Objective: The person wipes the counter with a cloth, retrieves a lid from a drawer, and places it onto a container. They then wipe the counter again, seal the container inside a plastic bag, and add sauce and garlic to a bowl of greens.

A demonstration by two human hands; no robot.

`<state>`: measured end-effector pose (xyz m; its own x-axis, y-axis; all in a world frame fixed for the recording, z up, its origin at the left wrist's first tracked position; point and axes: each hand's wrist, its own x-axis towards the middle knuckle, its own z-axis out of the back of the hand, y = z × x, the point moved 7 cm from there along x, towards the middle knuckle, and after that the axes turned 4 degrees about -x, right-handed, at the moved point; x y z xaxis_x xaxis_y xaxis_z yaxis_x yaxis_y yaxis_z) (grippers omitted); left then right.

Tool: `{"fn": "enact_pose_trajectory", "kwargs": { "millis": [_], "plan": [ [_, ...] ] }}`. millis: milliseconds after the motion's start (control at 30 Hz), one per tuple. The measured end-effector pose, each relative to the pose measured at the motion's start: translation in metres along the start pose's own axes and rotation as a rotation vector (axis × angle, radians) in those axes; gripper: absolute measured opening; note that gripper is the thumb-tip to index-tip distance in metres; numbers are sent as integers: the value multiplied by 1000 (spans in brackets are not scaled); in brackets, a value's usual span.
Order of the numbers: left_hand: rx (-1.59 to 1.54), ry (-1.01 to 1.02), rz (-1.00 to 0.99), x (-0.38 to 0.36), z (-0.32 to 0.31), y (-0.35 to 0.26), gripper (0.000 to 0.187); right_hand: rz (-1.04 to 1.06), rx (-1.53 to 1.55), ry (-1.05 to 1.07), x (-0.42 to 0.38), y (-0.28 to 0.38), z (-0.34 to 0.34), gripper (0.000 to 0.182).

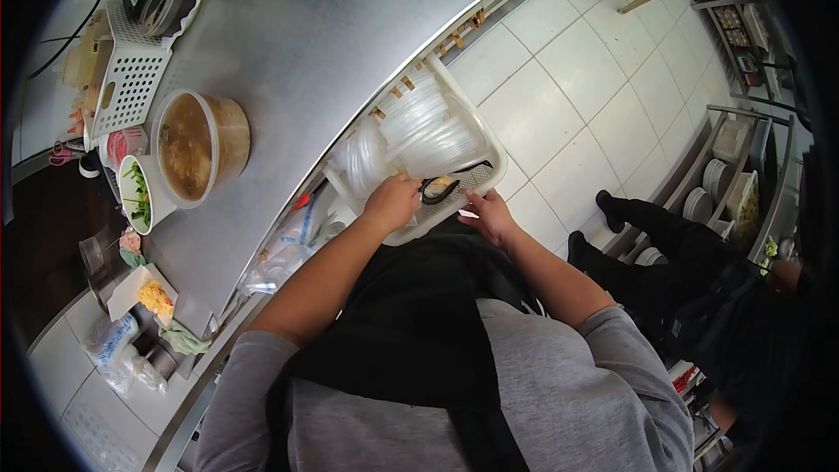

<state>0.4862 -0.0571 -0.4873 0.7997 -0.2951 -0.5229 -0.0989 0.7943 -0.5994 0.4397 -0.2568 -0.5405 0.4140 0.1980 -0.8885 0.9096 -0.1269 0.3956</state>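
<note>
A white plastic basket point(491, 144) sits at the steel counter's edge, in front of my body. Stacked clear plastic lids point(424, 122) fill its far part. A black curved, strap-like item point(437, 196) lies in the near part, around a small tan thing. My left hand point(393, 204) reaches over the basket's near left side with fingers curled beside the black item; what they hold, if anything, is hidden. At the near right corner, my right hand point(491, 215) has its fingers bent around the basket's rim.
On the steel counter point(288, 26) stand a tub of brown liquid point(188, 149), a bowl of chopped greens point(140, 194) and a perforated white basket point(131, 87). Plastic bags point(293, 249) hang below the edge. A person in dark clothes point(690, 271) is at the right, by shelves with plates.
</note>
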Motion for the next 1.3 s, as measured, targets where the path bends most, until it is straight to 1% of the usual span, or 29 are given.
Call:
{"fn": "enact_pose_trajectory", "kwargs": {
  "millis": [33,100,133,200,333,400,433,500,533,600,633,700,733,800,833,900,1033,1100,1167,1200,1267,1300],
  "plan": [
    [-4,4,0,-2,-5,5,28,5,7,2,-4,1,-4,32],
    [153,6,-38,-9,-8,4,31,9,9,3,-10,4,-10,32],
    [149,5,-36,-10,-9,3,31,8,26,17,-13,6,-14,32],
    [227,78,19,-14,-11,1,36,4,40,32,-12,4,-15,31],
    [297,127,51,-17,-14,-6,34,11,30,20,-11,3,-17,31],
    [378,22,-11,-21,-15,-9,32,10,32,19,-14,5,-18,31],
    [377,22,-11,-22,-20,-9,32,12,35,26,-15,7,-19,31],
    [505,-84,-111,-25,-18,-23,32,13,39,32,-13,5,-19,31],
    [505,-82,-111,-28,-19,-25,32,13,36,19,-12,5,-19,31],
    [345,-109,-213,-32,-10,-42,33,16,38,3,-13,7,-20,31],
    [345,-108,-216,-31,-6,-48,33,19,41,9,-14,8,-21,30],
    [237,-84,-335,-24,-6,-61,38,21,44,12,-15,7,-22,30],
    [235,-85,-336,-18,-6,-66,38,13,49,14,-15,6,-22,30],
    [151,-70,-347,-1,-13,-70,47,7,53,14,-14,7,-22,29],
    [148,-69,-348,5,-16,-70,47,9,54,19,-14,7,-22,29],
    [1,-48,-406,10,-18,-73,47,7,52,23,-15,7,-23,29],
    [3,-20,-414,-4,0,-81,40,14,56,21,-9,8,-21,26],
    [-219,-128,-375,-13,21,-69,34,12,58,19,-3,7,-18,26],
    [-192,-250,-222,-26,37,-36,27,34,4,-60,4,9,-11,30],
    [-142,-390,-187,-34,46,-19,30,34,6,-56,12,7,-6,30],
    [-28,-655,-98,-52,69,6,34,80,-190,-186,28,7,16,33],
    [35,-780,-45,-61,81,15,36,81,-185,-184,35,3,22,33]
  ]
}}
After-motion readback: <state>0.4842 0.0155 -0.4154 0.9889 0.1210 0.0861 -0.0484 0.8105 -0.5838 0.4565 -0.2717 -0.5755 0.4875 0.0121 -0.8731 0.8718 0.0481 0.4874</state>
